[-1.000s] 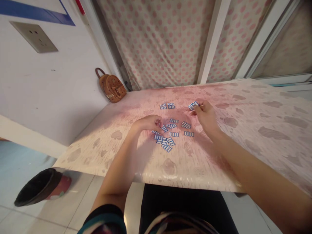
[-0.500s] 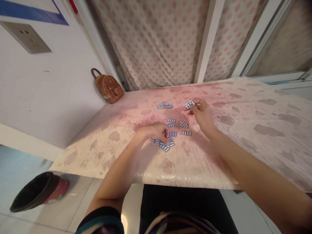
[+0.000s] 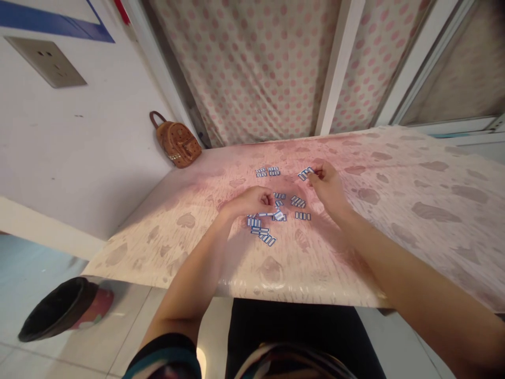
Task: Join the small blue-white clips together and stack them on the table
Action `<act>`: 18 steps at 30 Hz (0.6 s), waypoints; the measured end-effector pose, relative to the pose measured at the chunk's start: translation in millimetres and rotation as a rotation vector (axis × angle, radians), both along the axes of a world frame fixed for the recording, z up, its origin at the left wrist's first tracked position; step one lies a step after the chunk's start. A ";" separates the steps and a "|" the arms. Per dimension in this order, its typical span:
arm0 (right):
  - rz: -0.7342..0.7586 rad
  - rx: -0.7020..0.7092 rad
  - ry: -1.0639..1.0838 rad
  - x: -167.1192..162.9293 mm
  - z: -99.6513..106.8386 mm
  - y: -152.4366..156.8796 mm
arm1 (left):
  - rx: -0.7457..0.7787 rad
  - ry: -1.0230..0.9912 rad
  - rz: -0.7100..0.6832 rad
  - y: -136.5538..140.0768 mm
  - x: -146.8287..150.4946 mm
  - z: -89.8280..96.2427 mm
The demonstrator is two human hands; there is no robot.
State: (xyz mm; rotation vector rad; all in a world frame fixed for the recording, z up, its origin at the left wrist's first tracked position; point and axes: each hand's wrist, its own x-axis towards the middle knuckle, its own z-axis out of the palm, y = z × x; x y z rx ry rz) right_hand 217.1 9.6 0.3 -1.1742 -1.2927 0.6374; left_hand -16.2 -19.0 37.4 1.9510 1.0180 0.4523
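Between the thumb and fingers of my right hand (image 3: 326, 181) is a small flat striped piece, white with blue edges (image 3: 303, 175), raised off the table. My left hand (image 3: 255, 201) is closed in a pinch over the pile, with another blue-and-white striped piece (image 3: 278, 215) at its fingertips. Several similar pieces (image 3: 260, 230) overlap just below that hand. Two stacked groups of pieces (image 3: 273, 171) lie farther back. To the right of my left hand are a slanted piece (image 3: 298, 201) and a straight one (image 3: 303, 216).
The table (image 3: 394, 210) has a pinkish patterned cover. A small brown backpack (image 3: 179, 143) leans by the wall at the back left. On the floor at left stands a dark-lined bin (image 3: 92, 308). A dotted curtain (image 3: 252, 68) hangs behind the table.
My left hand has shifted up and away from the lower pile, bringing a striped piece with it. My right hand keeps its piece, which is tilted slightly differently and a little lower.
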 end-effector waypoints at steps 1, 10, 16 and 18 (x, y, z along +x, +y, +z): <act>-0.006 0.004 -0.012 -0.3 0.2 -0.2 | -0.010 -0.054 0.053 2.8 0.1 -1.5; 0.110 -0.028 0.082 -9.6 0.9 -5.9 | -0.024 -0.314 0.384 16.2 3.2 -10.9; 0.158 -0.077 0.147 -13.8 2.2 -9.7 | -0.155 -0.254 0.342 7.5 11.2 -11.1; 0.160 -0.098 0.172 -14.9 3.3 -10.1 | -0.196 -0.244 0.256 2.2 18.5 -12.9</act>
